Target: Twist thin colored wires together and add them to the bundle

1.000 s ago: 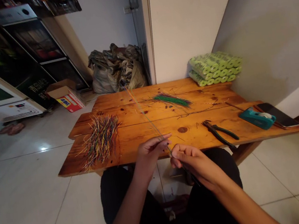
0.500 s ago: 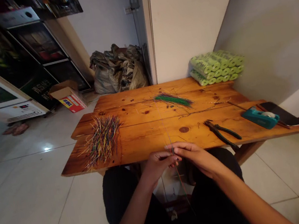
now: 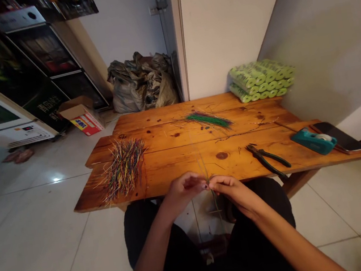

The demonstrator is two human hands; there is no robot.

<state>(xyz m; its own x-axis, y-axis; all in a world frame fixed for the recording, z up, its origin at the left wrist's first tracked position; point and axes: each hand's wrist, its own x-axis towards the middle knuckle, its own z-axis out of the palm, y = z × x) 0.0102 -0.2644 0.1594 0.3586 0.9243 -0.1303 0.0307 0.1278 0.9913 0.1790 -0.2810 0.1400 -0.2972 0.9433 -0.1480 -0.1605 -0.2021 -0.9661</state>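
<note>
Thin wires (image 3: 215,200) run upright between my hands at the table's near edge, with their upper ends over the wood and lower ends hanging between my knees. My right hand (image 3: 228,188) pinches them between thumb and fingers. My left hand (image 3: 186,191) is curled close beside, its fingertips at the same spot; whether it grips the wires is too small to tell. On the left of the table lies a pile of multicoloured wires (image 3: 126,166). A bundle of green and purple wires (image 3: 210,119) rests further back.
Black-handled pliers (image 3: 267,158), a teal tape dispenser (image 3: 313,140) and a dark phone (image 3: 343,137) lie on the right of the wooden table (image 3: 172,168). Green-wrapped rolls (image 3: 262,80) stand at the back right. Behind are sacks (image 3: 142,84) and an open carton (image 3: 83,116).
My left hand has shifted slightly left and up, its fingers less wrapped in. My right fingers have drawn together, lower and a little to the right.
</note>
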